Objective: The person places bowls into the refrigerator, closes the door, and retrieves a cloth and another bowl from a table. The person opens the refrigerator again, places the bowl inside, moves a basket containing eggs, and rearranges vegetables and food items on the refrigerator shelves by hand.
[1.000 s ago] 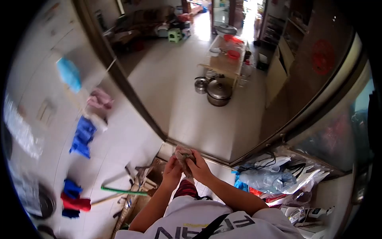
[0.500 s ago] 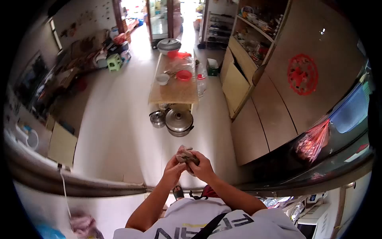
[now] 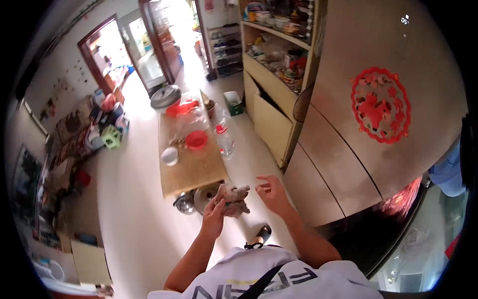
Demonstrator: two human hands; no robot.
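My left hand (image 3: 214, 218) pinches a crumpled greyish-pink rag (image 3: 234, 200) at its left side, in front of my body. The rag hangs partly unfolded, with ragged ends pointing right. To the right of it, apart from the cloth, my right hand (image 3: 273, 196) is raised with its fingers spread and slightly bent, holding nothing. Just beyond the rag are a metal pot (image 3: 201, 198), partly hidden by the table edge and the cloth, and a smaller pot (image 3: 185, 203).
Ahead stands a low table (image 3: 199, 172) bearing a white bowl (image 3: 170, 156), a red bowl (image 3: 196, 140) and a lidded pot (image 3: 165, 96). A plastic bottle (image 3: 225, 143) is on its right. Tall brown doors (image 3: 338, 144) rise at right, beside a shelf cabinet (image 3: 271, 122).
My right hand has let go of the rag and moved right. The rag, bunched between both hands before, now hangs looser from my left. The view has turned and the table appears closer.
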